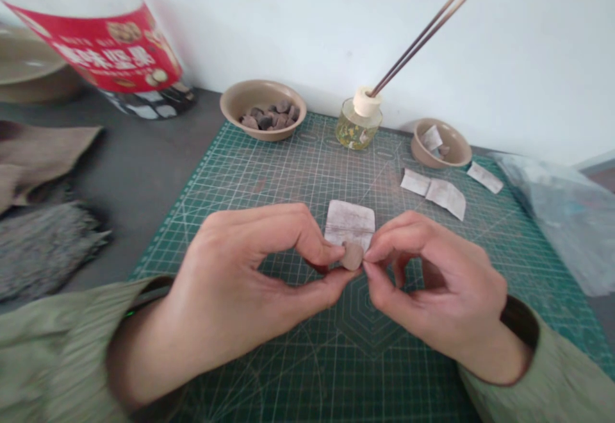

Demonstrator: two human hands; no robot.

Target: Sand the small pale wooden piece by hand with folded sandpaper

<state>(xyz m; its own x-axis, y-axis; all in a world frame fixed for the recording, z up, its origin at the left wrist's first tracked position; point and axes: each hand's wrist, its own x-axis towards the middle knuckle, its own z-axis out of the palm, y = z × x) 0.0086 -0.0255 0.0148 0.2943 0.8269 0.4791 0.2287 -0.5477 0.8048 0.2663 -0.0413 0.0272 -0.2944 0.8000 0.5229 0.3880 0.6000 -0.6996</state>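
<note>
Between the thumb and index finger of my left hand (259, 275) is a small, flat, round brownish piece (353, 256), held upright over the cutting mat. My right hand (427, 275) has thumb and index finger pinched together at the right edge of this piece; what lies between those fingertips is hidden. Just behind the fingers is a creased whitish-grey sheet (350, 216), stained brown along its fold. Its lower edge is covered by the round piece and my fingertips.
The green cutting mat (288, 173) carries a bowl of brown chunks (263, 88), a reed diffuser (359, 122), a small bowl (442, 154) and loose sheet pieces (444, 195). A large jar (120, 51) and dark cloths (48, 250) are left; a plastic bag (562, 211) lies right.
</note>
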